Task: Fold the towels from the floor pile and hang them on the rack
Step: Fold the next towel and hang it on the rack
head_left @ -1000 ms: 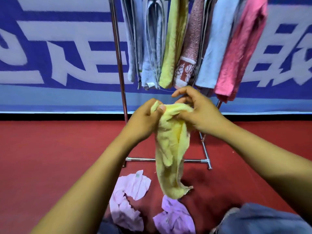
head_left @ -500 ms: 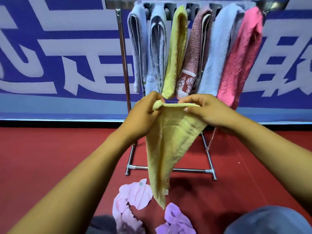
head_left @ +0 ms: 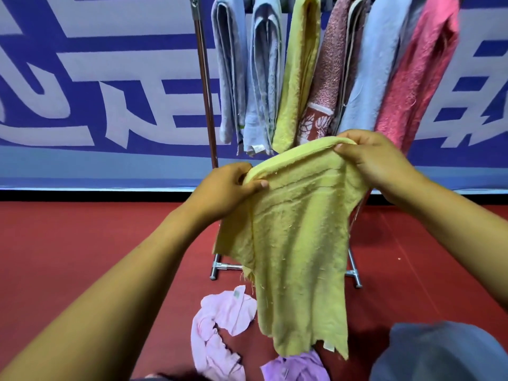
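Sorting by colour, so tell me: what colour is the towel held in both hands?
Pale yellow towel, plain, seen in the head view.

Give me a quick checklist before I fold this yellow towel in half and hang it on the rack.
1. Left hand grips the top edge of the yellow towel: ok.
2. Right hand grips the other end of that edge: ok.
3. Top edge level: not ok, the right end is higher.
4. Towel spread flat: not ok, its left side is doubled over.
5. Towel clear of the pink towel and purple towel on the floor: cannot tell.
6. Free room on the rack: cannot tell, the bar is mostly out of view.
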`<action>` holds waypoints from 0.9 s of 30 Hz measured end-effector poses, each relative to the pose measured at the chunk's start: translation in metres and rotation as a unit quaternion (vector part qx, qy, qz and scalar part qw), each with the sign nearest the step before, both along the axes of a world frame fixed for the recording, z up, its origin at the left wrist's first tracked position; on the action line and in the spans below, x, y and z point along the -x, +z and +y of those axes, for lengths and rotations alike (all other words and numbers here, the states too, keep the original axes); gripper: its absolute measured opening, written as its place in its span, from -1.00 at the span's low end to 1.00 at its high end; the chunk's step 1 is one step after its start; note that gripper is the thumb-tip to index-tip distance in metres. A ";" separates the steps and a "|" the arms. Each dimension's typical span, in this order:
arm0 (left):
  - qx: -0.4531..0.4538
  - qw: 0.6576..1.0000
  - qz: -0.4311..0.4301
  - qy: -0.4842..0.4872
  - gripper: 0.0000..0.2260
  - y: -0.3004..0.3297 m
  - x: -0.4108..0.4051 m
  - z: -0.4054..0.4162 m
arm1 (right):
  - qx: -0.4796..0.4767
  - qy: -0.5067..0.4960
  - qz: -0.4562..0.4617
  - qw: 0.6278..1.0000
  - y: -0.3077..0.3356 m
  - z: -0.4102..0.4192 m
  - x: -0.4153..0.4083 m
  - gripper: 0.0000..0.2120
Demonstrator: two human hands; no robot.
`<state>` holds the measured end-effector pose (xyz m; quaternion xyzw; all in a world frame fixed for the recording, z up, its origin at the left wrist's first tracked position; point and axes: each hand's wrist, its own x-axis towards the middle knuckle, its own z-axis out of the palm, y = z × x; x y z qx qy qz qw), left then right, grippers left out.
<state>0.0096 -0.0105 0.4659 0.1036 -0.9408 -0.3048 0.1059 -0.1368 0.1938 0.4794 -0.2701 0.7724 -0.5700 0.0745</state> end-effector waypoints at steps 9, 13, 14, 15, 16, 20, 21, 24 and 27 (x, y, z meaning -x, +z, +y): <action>0.075 0.994 -0.048 0.066 -0.73 -0.017 0.003 -0.007 | 0.010 -0.081 0.056 0.995 -0.008 0.030 0.010 -0.88; -0.005 0.995 -0.013 0.099 -0.71 -0.022 -0.003 -0.010 | -0.025 -0.122 0.091 0.988 -0.015 0.058 0.015 -0.86; -0.085 0.991 0.005 0.099 -0.73 -0.022 -0.004 -0.009 | -0.040 -0.121 0.098 0.987 -0.017 0.064 0.016 -0.84; -0.162 0.982 0.023 0.093 -0.73 -0.020 -0.003 -0.007 | -0.050 -0.123 0.102 0.986 -0.018 0.070 0.016 -0.84; -0.216 0.972 0.038 0.084 -0.74 -0.017 -0.003 -0.004 | -0.058 -0.129 0.105 0.984 -0.018 0.073 0.016 -0.84; -0.297 0.951 0.072 0.050 -0.83 -0.001 0.002 0.009 | -0.088 -0.162 0.113 0.976 -0.016 0.089 0.019 -0.90; -0.300 0.950 0.071 0.040 -0.85 0.001 0.002 0.010 | -0.097 -0.170 0.117 0.974 -0.016 0.093 0.019 -0.92; -0.291 0.955 0.065 0.014 -0.91 0.004 0.001 0.012 | -0.115 -0.182 0.118 0.969 -0.014 0.102 0.019 -0.93; -0.224 0.969 0.088 0.046 -0.86 0.005 0.000 0.010 | -0.125 -0.165 0.107 0.972 -0.016 0.103 0.018 -0.92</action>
